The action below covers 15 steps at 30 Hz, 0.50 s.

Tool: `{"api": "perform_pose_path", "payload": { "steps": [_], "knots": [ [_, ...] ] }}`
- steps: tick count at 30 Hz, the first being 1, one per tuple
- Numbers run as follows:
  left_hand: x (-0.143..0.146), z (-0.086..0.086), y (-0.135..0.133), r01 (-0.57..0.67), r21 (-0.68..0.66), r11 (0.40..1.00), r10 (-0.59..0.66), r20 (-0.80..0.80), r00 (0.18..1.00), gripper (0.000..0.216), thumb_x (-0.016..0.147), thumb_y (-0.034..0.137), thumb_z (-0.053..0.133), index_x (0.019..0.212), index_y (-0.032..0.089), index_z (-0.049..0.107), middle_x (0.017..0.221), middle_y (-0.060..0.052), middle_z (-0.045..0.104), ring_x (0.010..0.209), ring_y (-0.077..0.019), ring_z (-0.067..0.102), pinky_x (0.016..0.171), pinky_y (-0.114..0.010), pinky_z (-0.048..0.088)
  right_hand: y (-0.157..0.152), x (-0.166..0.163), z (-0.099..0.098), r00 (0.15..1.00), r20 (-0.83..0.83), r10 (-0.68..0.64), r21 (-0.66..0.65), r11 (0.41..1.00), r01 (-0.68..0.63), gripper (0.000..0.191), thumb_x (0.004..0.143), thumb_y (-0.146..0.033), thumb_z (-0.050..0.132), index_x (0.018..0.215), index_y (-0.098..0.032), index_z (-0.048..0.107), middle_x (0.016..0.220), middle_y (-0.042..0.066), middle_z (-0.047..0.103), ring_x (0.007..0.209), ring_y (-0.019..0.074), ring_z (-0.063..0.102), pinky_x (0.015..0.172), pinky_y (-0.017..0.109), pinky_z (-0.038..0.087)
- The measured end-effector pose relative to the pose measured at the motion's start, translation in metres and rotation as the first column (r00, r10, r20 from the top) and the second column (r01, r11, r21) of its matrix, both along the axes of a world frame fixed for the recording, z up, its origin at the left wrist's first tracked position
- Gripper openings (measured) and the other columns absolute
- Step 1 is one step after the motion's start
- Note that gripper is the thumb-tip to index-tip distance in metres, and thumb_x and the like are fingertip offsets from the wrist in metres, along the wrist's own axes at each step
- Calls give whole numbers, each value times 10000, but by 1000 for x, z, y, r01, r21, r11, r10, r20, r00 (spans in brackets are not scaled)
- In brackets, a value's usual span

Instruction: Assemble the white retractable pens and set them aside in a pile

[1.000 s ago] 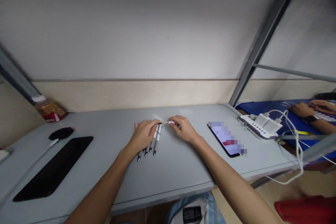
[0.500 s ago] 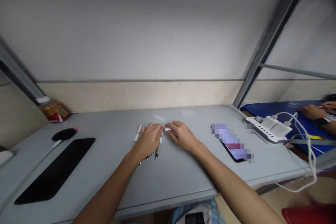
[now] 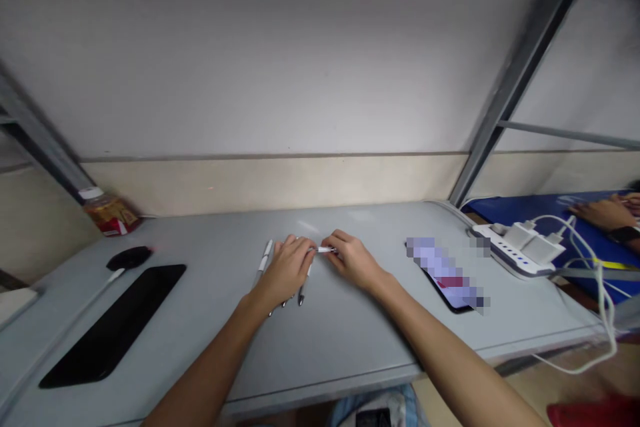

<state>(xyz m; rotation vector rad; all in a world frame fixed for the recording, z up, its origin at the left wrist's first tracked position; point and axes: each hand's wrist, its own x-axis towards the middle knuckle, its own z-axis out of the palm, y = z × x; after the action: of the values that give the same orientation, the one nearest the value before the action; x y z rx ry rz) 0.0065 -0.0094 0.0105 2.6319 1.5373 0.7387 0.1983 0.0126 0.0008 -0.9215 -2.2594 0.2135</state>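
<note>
My left hand (image 3: 286, 268) and my right hand (image 3: 353, 259) meet at the middle of the grey table (image 3: 350, 327). Both pinch the ends of a small white pen (image 3: 324, 250) held level between them. Several white pens with dark tips (image 3: 301, 287) lie side by side under my left hand, partly hidden by it. One more white pen (image 3: 263, 258) lies just left of that hand.
A phone (image 3: 447, 275) lies to the right, a white power strip (image 3: 520, 248) with chargers and cables beyond it. A black pad (image 3: 115, 323), a black round object (image 3: 130, 257) and a bottle (image 3: 110, 213) sit at the left. Another person's hands (image 3: 607, 212) rest on a blue surface at far right.
My left hand has shifted right, uncovering one pen on its left side. My two hands have come closer together on the small pen. The camera has drifted slightly.
</note>
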Motion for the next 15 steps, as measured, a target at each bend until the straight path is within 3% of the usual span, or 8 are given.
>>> {"api": "perform_pose_path", "payload": {
  "steps": [7,15],
  "knots": [
    [0,-3,1,0,11,1000,-1,13,1000,231,966,266,343,966,225,570,955,-21,626,927,-196,510,824,-355,330,1,-1,0,999,16,38,22,999,-39,202,953,-188,452,1044,-165,630,916,72,617,816,157,582,749,260,448],
    [1,0,-1,26,50,998,-27,10,1000,193,954,260,380,977,216,566,1009,-31,603,962,-189,522,800,-331,337,-1,-5,0,998,62,-13,-18,1000,14,257,983,-222,376,1000,-157,624,907,78,643,783,156,587,726,262,432]
  ]
}}
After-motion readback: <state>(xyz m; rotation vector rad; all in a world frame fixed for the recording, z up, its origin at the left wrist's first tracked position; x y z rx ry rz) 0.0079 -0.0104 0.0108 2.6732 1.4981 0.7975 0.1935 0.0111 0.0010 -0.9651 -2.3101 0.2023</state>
